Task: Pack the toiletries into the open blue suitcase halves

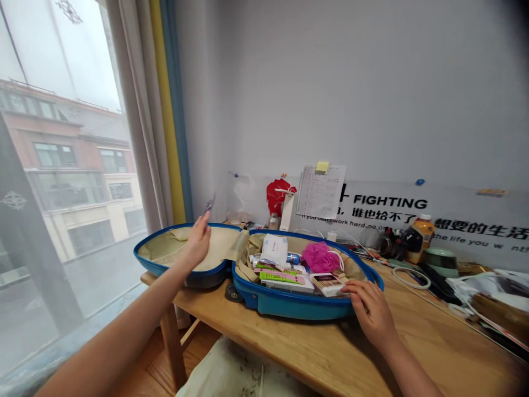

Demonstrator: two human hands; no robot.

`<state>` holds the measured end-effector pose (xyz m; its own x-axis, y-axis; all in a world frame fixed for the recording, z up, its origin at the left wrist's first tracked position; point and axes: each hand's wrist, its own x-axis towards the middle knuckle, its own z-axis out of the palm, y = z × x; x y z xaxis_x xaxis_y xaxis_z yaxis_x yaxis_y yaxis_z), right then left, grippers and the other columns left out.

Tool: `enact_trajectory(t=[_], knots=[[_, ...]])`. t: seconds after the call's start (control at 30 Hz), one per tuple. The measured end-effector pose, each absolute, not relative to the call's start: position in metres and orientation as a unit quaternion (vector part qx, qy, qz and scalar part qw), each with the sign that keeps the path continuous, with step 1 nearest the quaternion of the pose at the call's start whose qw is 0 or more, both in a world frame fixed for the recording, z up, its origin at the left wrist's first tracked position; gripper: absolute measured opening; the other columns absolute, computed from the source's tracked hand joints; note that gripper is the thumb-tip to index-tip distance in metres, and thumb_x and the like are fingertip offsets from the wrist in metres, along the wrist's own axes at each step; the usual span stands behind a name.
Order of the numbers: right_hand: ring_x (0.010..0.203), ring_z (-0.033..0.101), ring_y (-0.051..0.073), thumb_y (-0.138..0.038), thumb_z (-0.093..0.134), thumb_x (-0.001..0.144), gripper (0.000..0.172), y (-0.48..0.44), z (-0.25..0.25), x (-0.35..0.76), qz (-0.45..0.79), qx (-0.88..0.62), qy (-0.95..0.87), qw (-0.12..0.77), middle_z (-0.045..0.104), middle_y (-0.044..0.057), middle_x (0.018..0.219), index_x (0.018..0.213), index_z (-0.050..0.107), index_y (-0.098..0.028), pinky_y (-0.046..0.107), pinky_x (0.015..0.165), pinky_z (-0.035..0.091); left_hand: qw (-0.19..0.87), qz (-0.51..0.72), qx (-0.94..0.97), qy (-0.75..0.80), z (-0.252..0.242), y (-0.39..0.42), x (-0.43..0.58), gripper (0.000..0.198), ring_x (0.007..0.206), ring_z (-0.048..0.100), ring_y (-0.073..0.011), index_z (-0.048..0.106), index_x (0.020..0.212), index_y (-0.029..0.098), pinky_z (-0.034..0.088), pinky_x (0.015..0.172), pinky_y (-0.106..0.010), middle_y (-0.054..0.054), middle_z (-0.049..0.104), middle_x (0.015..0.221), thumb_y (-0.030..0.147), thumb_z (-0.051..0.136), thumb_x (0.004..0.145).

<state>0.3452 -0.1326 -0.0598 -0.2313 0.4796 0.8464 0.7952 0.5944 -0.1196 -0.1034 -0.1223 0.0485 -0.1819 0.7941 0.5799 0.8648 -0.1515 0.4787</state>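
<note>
An open blue suitcase (306,309) lies on the wooden table. My left hand (200,238) is raised over its lid half, fingers closed round a small, blurred object (210,206) that I cannot make out. At the front right rim rests my right hand (369,303), its fingers apart, the tips by a clear box of cotton swabs (328,284). The filled half also holds a pink bath puff (320,257), a white packet (274,250), a green and pink box (282,277) and some tubes.
On the wooden table (417,336), cables, an orange bottle (420,238), a green-lidded container (441,261) and bags crowd the right side. A white stand (286,212) and small jar (273,221) are behind the suitcase. Curtains (138,110) hang at left.
</note>
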Motion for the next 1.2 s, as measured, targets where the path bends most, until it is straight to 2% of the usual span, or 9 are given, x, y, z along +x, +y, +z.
enact_trajectory(t=[0.13,0.3,0.47,0.6,0.7,0.83,0.93,1.07,1.2], knots=[[0.084,0.063,0.02,-0.046,0.034,0.091,0.04,-0.132,-0.061,0.346,-0.161,-0.426,-0.766,0.454,0.068,0.004,0.087,0.08,0.066,-0.025,0.04,0.083,0.045,0.037,-0.326,-0.745,-0.58,0.025,-0.136,-0.047,0.058,0.142,0.023,-0.0222,0.038,0.142,0.027,0.022,0.117,-0.041,-0.004,0.025,0.156,0.013,0.038,0.087],[0.084,0.063,0.02,-0.045,0.035,0.092,0.039,-0.133,-0.06,0.346,-0.165,-0.417,-0.767,0.459,0.068,0.004,0.087,0.082,0.067,-0.025,0.038,0.078,0.046,-0.04,-0.061,-0.863,-0.5,0.018,-0.138,-0.016,0.052,0.141,0.027,-0.0304,0.054,0.131,0.029,0.027,0.112,-0.054,-0.006,0.035,0.151,0.015,0.042,0.083],[0.084,0.064,0.02,-0.045,0.035,0.092,0.038,-0.131,-0.062,0.347,-0.172,-0.409,-0.768,0.462,0.068,0.004,0.087,0.086,0.067,-0.025,0.04,0.082,0.045,-0.09,-0.02,-0.884,-0.459,0.023,-0.129,-0.008,0.044,0.136,0.037,-0.0177,0.057,0.127,0.033,0.033,0.111,-0.035,0.0,0.041,0.147,0.021,0.04,0.088],[0.085,0.063,0.021,-0.046,0.034,0.091,0.04,-0.131,-0.062,0.347,-0.16,-0.417,-0.768,0.459,0.068,0.005,0.088,0.083,0.066,-0.025,0.041,0.084,0.045,-0.104,-0.013,-0.878,-0.468,0.018,-0.127,-0.003,0.04,0.135,0.039,-0.0238,0.063,0.119,0.035,0.037,0.107,-0.041,0.002,0.044,0.145,0.044,0.032,0.095],[0.083,0.063,0.02,-0.046,0.034,0.091,0.04,-0.132,-0.061,0.346,-0.159,-0.418,-0.765,0.463,0.068,0.005,0.087,0.08,0.066,-0.025,0.039,0.08,0.046,-0.102,-0.024,-0.871,-0.48,0.015,-0.127,0.001,0.045,0.134,0.041,-0.0263,0.066,0.115,0.035,0.037,0.105,-0.044,0.001,0.046,0.144,0.051,0.029,0.094],[0.082,0.063,0.02,-0.045,0.035,0.091,0.039,-0.133,-0.059,0.346,-0.161,-0.417,-0.768,0.459,0.068,0.004,0.086,0.08,0.066,-0.025,0.038,0.078,0.046,-0.077,-0.077,-0.861,-0.497,0.013,-0.135,0.006,0.039,0.13,0.045,-0.0281,0.069,0.109,0.034,0.038,0.104,-0.047,-0.001,0.052,0.139,0.044,0.035,0.093],[0.082,0.063,0.02,-0.047,0.033,0.091,0.041,-0.132,-0.06,0.347,-0.164,-0.422,-0.766,0.457,0.069,0.004,0.086,0.08,0.066,-0.025,0.04,0.082,0.045,-0.028,-0.16,-0.839,-0.52,0.001,-0.15,0.008,0.04,0.131,0.044,-0.0258,0.068,0.111,0.028,0.032,0.109,-0.049,-0.005,0.05,0.141,0.036,0.032,0.094],[0.082,0.064,0.02,-0.047,0.032,0.092,0.042,-0.131,-0.061,0.348,-0.169,-0.418,-0.769,0.453,0.069,0.004,0.085,0.08,0.066,-0.025,0.041,0.085,0.044,0.056,-0.34,-0.792,-0.505,-0.035,-0.17,0.007,0.038,0.123,0.05,-0.0201,0.068,0.107,0.027,0.028,0.113,-0.046,-0.003,0.063,0.125,0.029,0.031,0.095],[0.074,0.063,0.018,-0.047,0.033,0.093,0.042,-0.135,-0.059,0.351,-0.175,-0.411,-0.78,0.438,0.068,0.002,0.077,0.073,0.063,-0.025,0.039,0.083,0.045,0.094,-0.437,-0.738,-0.505,-0.066,-0.179,0.01,0.035,0.126,0.045,-0.022,0.063,0.113,0.029,0.022,0.115,-0.049,-0.004,0.064,0.118,0.027,0.035,0.093]])
